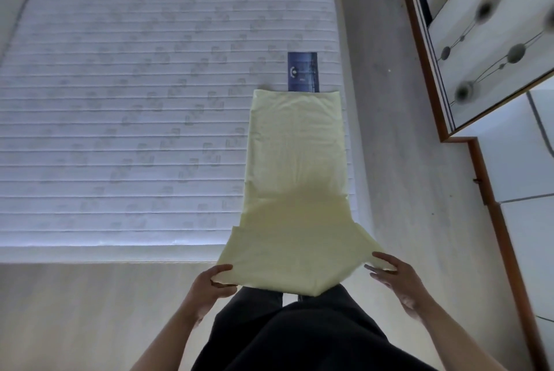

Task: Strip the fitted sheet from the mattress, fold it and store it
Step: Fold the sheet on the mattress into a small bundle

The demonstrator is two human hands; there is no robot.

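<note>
The pale yellow fitted sheet (295,166) is folded into a long narrow strip. Its far part lies flat along the right side of the bare white quilted mattress (135,95). Its near end hangs off the mattress's front edge, lifted toward me. My left hand (214,282) pinches the near left corner of the strip, thumb on top. My right hand (395,277) holds the near right corner, with its fingers spread along the cloth's edge.
A dark blue label (302,71) on the mattress peeks out past the sheet's far end. A wardrobe with mirrored, patterned doors (491,41) and white drawers (521,166) lines the right side. Light wood floor (386,86) runs between bed and wardrobe. My dark trousers fill the bottom.
</note>
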